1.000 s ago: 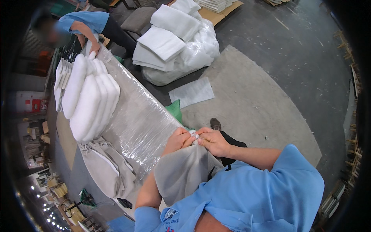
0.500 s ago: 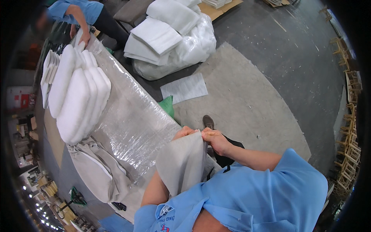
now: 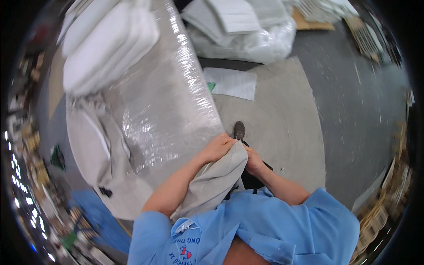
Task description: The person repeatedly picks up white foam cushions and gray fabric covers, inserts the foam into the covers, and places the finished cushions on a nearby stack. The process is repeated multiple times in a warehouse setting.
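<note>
A beige fabric cover [image 3: 214, 181] hangs in front of my body, bunched toward its far end. My left hand [image 3: 218, 147] grips that end with its fingers closed on the cloth. Right beside it, my right hand [image 3: 253, 160] pinches the same edge from the other side. Both hands are close together near the corner of the plastic-covered table [image 3: 163, 92]. On the table's left part lie more beige fabric covers [image 3: 99, 145] with white edging. Beyond these, thick white cushion pads [image 3: 110, 44] are stacked. The exact spot under my fingertips is hidden.
Past the table, white wadding sheets [image 3: 234, 17] lie on a large plastic-wrapped bundle [image 3: 256, 46]. A flat white sheet [image 3: 234, 84] and a green scrap [image 3: 211, 86] are near the table edge. Wooden frames [image 3: 375, 221] line the right side.
My view has shifted, and the other person at the far left is out of sight. My hands still hold the cover's edge; the cloth now hangs lower and more folded between my arms.
</note>
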### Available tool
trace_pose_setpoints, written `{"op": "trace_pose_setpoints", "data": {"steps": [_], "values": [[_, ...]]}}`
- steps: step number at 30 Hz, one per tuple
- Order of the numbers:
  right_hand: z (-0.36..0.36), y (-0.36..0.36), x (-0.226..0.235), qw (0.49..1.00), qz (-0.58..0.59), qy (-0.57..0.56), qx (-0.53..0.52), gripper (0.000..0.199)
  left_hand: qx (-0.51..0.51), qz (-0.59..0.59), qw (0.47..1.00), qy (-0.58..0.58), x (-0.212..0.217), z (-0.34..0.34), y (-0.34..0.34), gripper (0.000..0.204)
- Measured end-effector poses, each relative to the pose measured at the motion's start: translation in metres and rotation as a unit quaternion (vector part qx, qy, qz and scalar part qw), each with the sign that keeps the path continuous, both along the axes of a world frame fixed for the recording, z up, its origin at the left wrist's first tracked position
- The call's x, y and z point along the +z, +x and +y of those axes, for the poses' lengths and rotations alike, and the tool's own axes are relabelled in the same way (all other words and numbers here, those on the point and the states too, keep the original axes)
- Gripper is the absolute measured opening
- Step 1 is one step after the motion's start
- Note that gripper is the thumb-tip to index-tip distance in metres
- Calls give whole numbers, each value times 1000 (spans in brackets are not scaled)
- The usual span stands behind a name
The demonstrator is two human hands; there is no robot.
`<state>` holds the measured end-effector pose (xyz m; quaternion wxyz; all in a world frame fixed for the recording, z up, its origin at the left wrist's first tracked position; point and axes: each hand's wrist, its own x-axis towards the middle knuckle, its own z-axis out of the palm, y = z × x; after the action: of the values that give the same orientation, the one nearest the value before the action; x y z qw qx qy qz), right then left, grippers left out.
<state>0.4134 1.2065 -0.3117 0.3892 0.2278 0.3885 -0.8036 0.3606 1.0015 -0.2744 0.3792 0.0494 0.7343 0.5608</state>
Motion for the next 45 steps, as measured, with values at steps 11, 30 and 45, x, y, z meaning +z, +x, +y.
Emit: {"op": "trace_pose_setpoints", "data": {"steps": [11, 30, 45], "values": [[30, 10, 21, 997, 22, 2, 74, 40, 212, -66, 964, -148, 43, -66, 161, 41], [-24, 1, 252, 355, 731, 254, 524, 85, 439, -37, 864, -244, 8, -89, 318, 40], [-107, 17, 256, 520, 611, 293, 520, 39, 836, 13, 540, 94, 56, -48, 402, 27]]}}
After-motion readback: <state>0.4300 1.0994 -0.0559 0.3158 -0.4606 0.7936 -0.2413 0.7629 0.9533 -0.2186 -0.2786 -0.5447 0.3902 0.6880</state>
